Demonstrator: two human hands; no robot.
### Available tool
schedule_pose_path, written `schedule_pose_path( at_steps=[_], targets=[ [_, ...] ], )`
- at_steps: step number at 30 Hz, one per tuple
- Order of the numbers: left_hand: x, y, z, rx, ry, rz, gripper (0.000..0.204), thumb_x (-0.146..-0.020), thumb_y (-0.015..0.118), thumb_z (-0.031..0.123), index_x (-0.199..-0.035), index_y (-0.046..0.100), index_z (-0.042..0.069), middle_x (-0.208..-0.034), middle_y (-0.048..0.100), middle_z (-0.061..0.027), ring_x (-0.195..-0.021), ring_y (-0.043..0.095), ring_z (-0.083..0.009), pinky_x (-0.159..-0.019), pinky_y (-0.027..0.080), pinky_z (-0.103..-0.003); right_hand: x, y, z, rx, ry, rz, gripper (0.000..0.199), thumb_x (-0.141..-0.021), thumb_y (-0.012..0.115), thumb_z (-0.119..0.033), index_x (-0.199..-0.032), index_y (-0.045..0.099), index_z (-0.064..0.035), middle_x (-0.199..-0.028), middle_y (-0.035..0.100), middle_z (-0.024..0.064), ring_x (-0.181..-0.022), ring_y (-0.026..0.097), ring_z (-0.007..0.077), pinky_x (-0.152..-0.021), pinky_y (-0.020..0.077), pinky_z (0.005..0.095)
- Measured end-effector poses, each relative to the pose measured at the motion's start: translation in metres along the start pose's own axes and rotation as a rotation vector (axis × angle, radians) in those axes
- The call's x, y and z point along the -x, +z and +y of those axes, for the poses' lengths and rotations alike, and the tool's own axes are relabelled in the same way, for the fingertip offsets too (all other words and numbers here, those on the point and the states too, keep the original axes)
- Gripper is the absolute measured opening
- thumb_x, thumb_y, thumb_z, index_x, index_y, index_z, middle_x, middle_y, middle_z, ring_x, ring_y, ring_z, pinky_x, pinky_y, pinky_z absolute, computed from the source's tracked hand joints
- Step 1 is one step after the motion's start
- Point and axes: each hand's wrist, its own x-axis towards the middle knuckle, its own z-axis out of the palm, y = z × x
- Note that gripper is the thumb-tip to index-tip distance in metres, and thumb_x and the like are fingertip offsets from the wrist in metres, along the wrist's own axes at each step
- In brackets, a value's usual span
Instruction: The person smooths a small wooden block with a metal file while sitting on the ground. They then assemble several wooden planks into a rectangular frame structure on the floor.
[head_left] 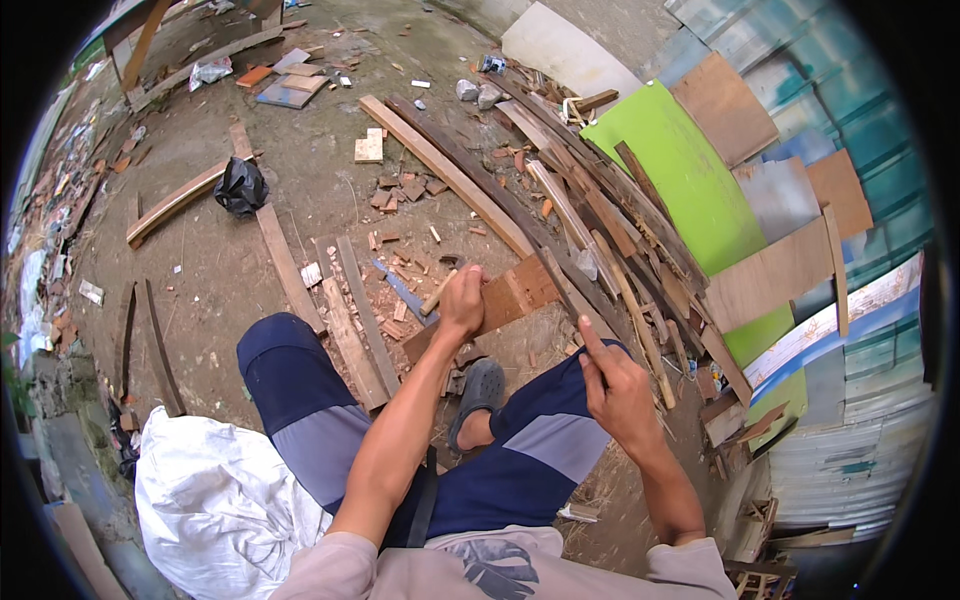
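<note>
My left hand (463,303) is curled around the brown board (522,292) between my knees (283,345), likely stiff, fairly light and best gripped by its long edges, while my right hand (618,388) points along a wooden strip (563,285), its grip unclear.

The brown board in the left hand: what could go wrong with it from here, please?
The brown board might slip from the left hand and perhaps hit the foot in the grey clog nearby. The bare right hand, close to the wooden strip, could catch a splinter.
</note>
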Motion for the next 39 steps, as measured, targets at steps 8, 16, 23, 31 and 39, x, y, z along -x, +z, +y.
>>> schedule_pose_path(
  at_steps=[8, 16, 23, 31, 39],
  targets=[
    [0.008, -0.002, -0.002, -0.004, -0.028, -0.004, 0.05, -0.099, 0.034, 0.039, -0.087, 0.059, -0.002, -0.083, 0.062, -0.0222, -0.08, 0.06, -0.0344, -0.077, 0.045, -0.042, -0.002, -0.003, -0.005, 0.041, 0.076, -0.06, 0.057, -0.09, 0.065, 0.001, -0.145, 0.052, -0.0091, -0.076, 0.061, 0.0149, -0.062, 0.058, 0.0293, -0.059, 0.0497, 0.0395],
    [0.006, -0.002, -0.003, 0.0, 0.003, -0.022, 0.048, -0.099, 0.034, 0.036, -0.087, 0.059, -0.002, -0.084, 0.062, -0.0226, -0.081, 0.06, -0.0366, -0.077, 0.044, -0.043, 0.002, 0.007, -0.002, -0.043, 0.056, -0.105, 0.055, -0.09, 0.065, 0.002, -0.143, 0.055, -0.0078, -0.074, 0.06, 0.0152, -0.063, 0.059, 0.0282, -0.06, 0.0497, 0.0373],
    [0.007, 0.001, -0.001, 0.042, -0.066, -0.032, 0.047, -0.1, 0.033, 0.036, -0.086, 0.059, -0.001, -0.082, 0.062, -0.0228, -0.08, 0.06, -0.0375, -0.076, 0.044, -0.043, -0.004, -0.003, 0.008, -0.038, 0.101, -0.052, 0.051, -0.092, 0.063, 0.0, -0.142, 0.054, -0.0037, -0.084, 0.066, 0.0202, -0.068, 0.064, 0.0305, -0.067, 0.0514, 0.0362],
    [0.006, 0.004, -0.002, -0.001, 0.007, -0.037, 0.046, -0.099, 0.034, 0.035, -0.086, 0.059, -0.001, -0.083, 0.063, -0.022, -0.081, 0.06, -0.0371, -0.076, 0.045, -0.043, 0.002, -0.001, 0.001, -0.079, 0.141, -0.109, 0.053, -0.092, 0.063, 0.001, -0.144, 0.052, -0.0047, -0.083, 0.066, 0.0183, -0.07, 0.064, 0.0285, -0.066, 0.0513, 0.0369],
    [0.011, 0.002, -0.006, 0.024, -0.033, -0.039, 0.046, -0.099, 0.035, 0.035, -0.087, 0.06, -0.001, -0.083, 0.062, -0.0225, -0.082, 0.06, -0.037, -0.076, 0.045, -0.043, 0.005, 0.006, -0.001, -0.11, 0.042, 0.013, 0.054, -0.091, 0.064, 0.0, -0.144, 0.053, -0.007, -0.076, 0.062, 0.0171, -0.065, 0.061, 0.0287, -0.065, 0.0509, 0.0375]
  ],
)
